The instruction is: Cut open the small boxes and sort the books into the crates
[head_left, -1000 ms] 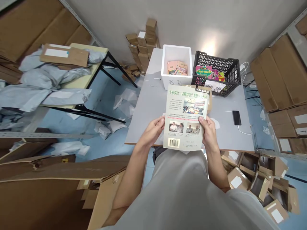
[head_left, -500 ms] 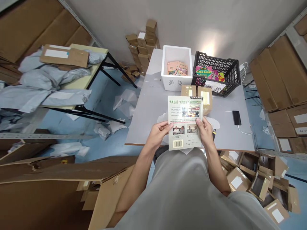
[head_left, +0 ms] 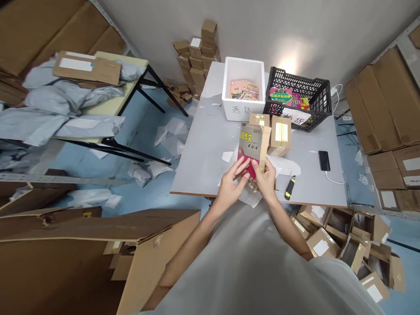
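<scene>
A book with a grey and magenta cover and yellow lettering is held tilted above the front of the table, the edge of its pages showing on the right. At its lower left, my left hand has fingers and thumb closed on the cover's bottom part. My right hand grips the lower right corner, thumb on the cover. Crumpled white paper lies beneath the hands. Just behind the book stand two small taped cartons. A black and yellow box cutter rests right of my right hand.
A white foam box and a black plastic crate, both holding books, stand at the table's back. A phone with a cable lies right. Opened cartons pile below the table; a large carton stands left.
The book has turned from its pale back cover to its grey and magenta front, now angled with the page edge showing. Both hands have shifted toward its bottom. The box cutter is now fully visible.
</scene>
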A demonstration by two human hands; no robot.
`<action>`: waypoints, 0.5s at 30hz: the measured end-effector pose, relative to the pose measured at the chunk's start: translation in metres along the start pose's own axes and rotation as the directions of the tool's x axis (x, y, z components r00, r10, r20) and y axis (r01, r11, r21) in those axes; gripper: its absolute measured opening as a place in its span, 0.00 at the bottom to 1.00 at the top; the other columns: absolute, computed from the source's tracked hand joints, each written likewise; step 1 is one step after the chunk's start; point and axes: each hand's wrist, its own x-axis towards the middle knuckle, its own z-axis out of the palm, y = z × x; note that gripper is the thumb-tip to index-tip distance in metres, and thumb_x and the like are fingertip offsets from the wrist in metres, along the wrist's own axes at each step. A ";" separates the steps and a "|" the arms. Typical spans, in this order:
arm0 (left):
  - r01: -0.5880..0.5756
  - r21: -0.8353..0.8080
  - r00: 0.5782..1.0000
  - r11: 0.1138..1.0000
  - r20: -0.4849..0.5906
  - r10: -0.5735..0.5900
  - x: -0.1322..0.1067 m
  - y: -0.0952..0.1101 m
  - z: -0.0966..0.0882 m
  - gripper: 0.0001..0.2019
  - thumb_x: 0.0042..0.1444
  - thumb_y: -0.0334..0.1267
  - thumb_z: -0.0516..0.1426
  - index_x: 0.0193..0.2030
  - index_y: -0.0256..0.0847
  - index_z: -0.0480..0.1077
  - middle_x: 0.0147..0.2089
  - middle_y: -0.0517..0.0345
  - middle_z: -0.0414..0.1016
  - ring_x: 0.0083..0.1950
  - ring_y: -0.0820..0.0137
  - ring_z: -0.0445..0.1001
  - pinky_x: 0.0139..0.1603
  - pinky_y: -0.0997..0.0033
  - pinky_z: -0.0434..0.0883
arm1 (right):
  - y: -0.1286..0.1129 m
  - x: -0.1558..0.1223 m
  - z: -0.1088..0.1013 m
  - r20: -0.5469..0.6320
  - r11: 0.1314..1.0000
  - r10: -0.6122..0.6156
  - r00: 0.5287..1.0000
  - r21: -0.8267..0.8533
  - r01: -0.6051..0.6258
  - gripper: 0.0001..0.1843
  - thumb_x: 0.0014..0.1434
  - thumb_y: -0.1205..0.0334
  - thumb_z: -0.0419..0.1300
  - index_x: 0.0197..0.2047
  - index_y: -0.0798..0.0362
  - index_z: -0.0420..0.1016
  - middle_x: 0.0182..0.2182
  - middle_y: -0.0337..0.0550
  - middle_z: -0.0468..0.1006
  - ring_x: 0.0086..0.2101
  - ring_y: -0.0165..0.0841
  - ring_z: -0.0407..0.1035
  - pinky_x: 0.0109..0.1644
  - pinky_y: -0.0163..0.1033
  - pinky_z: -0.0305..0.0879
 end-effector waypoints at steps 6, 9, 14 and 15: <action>0.111 -0.035 0.949 0.993 -0.293 -0.117 0.019 -0.016 -0.037 0.39 0.58 0.63 0.75 0.68 0.42 0.79 0.74 0.39 0.79 0.77 0.48 0.77 0.77 0.51 0.76 | 0.001 0.008 -0.014 0.114 0.940 0.197 0.974 0.262 -0.220 0.30 0.60 0.34 0.77 0.55 0.46 0.85 0.50 0.45 0.92 0.52 0.48 0.86 0.57 0.51 0.86; 0.317 -0.206 0.915 0.926 -0.191 -0.356 0.021 -0.012 -0.048 0.37 0.53 0.69 0.75 0.56 0.40 0.84 0.58 0.42 0.89 0.58 0.50 0.87 0.55 0.58 0.85 | 0.004 0.006 -0.022 0.200 0.914 0.254 0.946 0.270 -0.303 0.31 0.58 0.33 0.78 0.56 0.44 0.85 0.51 0.45 0.92 0.54 0.49 0.86 0.57 0.52 0.86; 0.201 -0.045 0.934 0.979 -0.291 -0.206 0.014 0.013 -0.032 0.25 0.56 0.64 0.75 0.41 0.43 0.81 0.42 0.54 0.87 0.41 0.62 0.82 0.44 0.66 0.79 | 0.028 0.018 -0.025 0.212 0.933 0.295 0.932 0.149 -0.329 0.35 0.56 0.25 0.75 0.51 0.45 0.84 0.49 0.46 0.92 0.54 0.48 0.85 0.58 0.51 0.85; 0.143 0.052 0.943 0.988 -0.311 -0.120 0.013 0.019 -0.026 0.22 0.59 0.61 0.74 0.40 0.44 0.81 0.42 0.55 0.87 0.42 0.62 0.82 0.46 0.65 0.79 | 0.033 0.021 -0.023 0.205 0.936 0.294 0.933 0.138 -0.325 0.36 0.55 0.24 0.75 0.50 0.46 0.84 0.48 0.45 0.92 0.53 0.47 0.85 0.58 0.50 0.84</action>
